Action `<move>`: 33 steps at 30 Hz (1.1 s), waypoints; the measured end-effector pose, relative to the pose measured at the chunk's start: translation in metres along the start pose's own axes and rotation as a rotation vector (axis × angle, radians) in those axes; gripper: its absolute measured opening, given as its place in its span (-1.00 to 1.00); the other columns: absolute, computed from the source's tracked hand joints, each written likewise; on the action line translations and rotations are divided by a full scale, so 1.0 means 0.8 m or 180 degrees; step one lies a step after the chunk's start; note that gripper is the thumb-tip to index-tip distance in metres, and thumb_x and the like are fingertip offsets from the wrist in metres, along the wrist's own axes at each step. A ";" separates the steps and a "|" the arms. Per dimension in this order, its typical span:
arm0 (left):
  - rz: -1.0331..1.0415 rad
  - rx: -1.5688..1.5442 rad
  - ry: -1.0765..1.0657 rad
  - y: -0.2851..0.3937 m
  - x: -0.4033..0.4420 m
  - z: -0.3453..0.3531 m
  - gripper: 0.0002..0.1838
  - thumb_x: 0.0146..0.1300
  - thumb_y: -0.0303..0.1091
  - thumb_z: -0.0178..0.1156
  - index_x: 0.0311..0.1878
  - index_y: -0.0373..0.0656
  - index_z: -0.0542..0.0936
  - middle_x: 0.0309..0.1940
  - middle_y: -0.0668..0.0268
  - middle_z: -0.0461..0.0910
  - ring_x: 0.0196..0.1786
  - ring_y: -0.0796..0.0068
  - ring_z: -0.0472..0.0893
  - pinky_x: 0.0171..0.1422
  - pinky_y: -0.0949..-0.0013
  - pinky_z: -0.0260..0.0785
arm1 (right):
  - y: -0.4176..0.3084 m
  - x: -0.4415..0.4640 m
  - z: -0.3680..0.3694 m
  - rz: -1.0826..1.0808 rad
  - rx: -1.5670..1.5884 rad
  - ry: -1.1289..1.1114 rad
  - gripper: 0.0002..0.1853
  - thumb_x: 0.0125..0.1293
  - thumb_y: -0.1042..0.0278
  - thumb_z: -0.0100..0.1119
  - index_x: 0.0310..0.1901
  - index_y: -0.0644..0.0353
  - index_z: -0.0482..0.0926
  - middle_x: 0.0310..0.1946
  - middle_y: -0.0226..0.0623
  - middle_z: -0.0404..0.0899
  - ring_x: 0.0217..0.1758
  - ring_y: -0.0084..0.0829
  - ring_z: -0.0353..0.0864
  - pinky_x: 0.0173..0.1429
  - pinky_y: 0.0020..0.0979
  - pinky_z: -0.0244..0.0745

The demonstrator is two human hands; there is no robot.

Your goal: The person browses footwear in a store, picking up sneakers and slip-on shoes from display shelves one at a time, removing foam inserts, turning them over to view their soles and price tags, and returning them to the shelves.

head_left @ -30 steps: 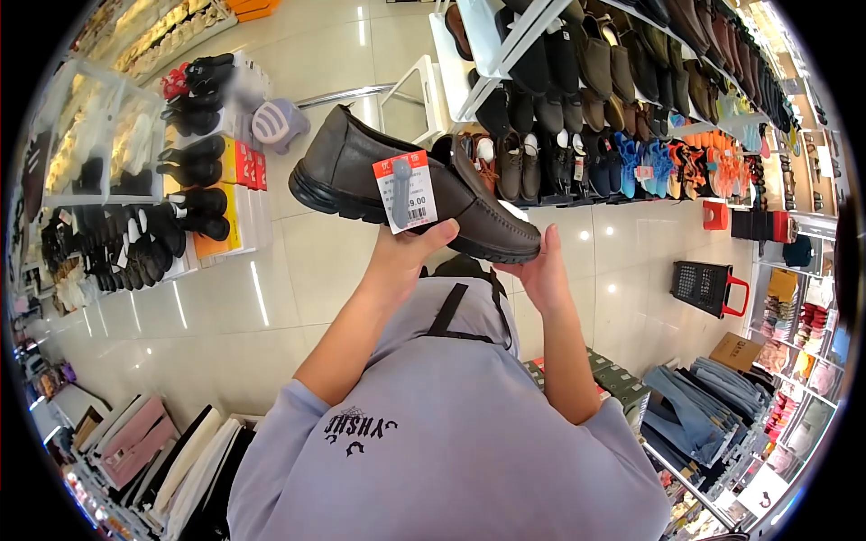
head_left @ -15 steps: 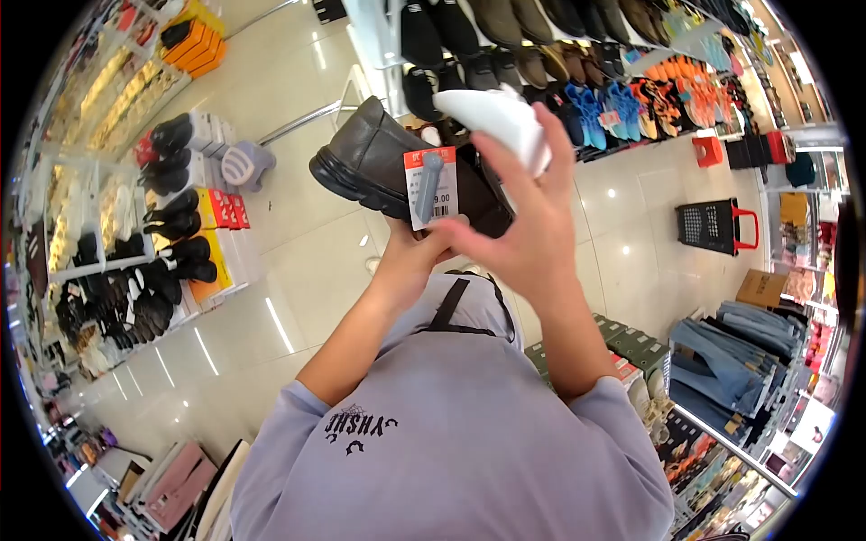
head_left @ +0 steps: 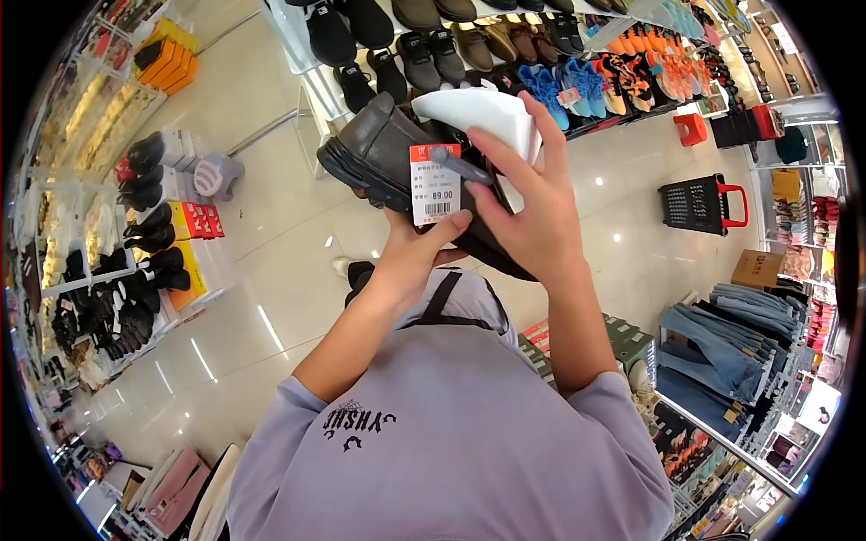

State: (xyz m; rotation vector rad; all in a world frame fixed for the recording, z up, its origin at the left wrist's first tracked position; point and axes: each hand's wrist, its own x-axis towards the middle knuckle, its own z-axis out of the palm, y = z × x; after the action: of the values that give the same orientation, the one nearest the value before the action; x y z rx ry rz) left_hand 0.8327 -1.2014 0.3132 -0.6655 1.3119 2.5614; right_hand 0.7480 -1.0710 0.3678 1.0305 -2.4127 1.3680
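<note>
A dark brown leather shoe (head_left: 374,140) with a thick black sole is held up before my chest, its heel end to the left. My left hand (head_left: 410,257) is closed on it from below, the thumb by the lower edge of a red and white price tag (head_left: 436,194) that reads 89.00. A grey security tag (head_left: 458,165) lies partly over the price tag. My right hand (head_left: 541,216) grips a white shoe filler (head_left: 478,113), fingers on its far right side. The filler sits above the shoe; whether its lower end is inside the opening is hidden.
Shelves of dark and colourful shoes (head_left: 577,90) stand ahead. More shoes and boxes (head_left: 185,230) line the left, near a grey stool (head_left: 218,176). On the right are a black shopping basket (head_left: 695,206) and a rack of folded jeans (head_left: 713,347).
My right hand and the white filler have come lower and closer to the shoe. The security tag has swung sideways, uncovering more of the price tag. The view has shifted slightly.
</note>
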 end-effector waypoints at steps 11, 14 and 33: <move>-0.0483 -0.0086 -0.0120 -0.012 0.009 0.024 -0.24 0.15 -0.24 0.31 0.25 -0.07 0.01 0.10 0.18 0.37 0.11 0.33 0.48 -0.06 0.20 0.55 | 0.060 -0.005 -0.022 -0.0364 -0.0358 0.0444 -0.64 0.00 0.65 0.33 -0.13 0.08 0.68 0.19 -0.05 0.31 -0.07 -0.25 0.63 -0.17 -0.40 0.66; -0.0661 0.0098 -0.0221 -0.009 0.011 0.021 -0.19 0.13 -0.23 0.32 0.29 -0.07 -0.02 0.12 0.19 0.35 0.12 0.33 0.47 -0.06 0.20 0.55 | 0.058 0.005 -0.022 -0.0168 -0.0478 0.0539 -0.66 0.00 0.64 0.33 -0.15 0.10 0.69 0.14 -0.05 0.35 -0.06 -0.26 0.62 -0.17 -0.41 0.66; -0.0960 0.0643 -0.1041 0.100 0.066 -0.097 -0.32 0.22 -0.22 0.20 0.30 -0.23 0.12 0.07 0.17 0.41 0.04 0.35 0.55 -0.04 0.18 0.58 | 0.034 0.110 0.093 0.0963 0.0509 0.1126 -0.70 0.14 0.57 0.29 -0.06 0.13 0.64 0.18 -0.15 0.25 -0.39 -0.59 0.60 -0.28 -0.56 0.51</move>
State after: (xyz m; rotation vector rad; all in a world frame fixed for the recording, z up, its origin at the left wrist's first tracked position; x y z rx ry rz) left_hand 0.7812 -1.3127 0.3066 -0.3547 1.2306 2.1506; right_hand 0.6782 -1.1647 0.3485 0.4099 -2.2812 1.6961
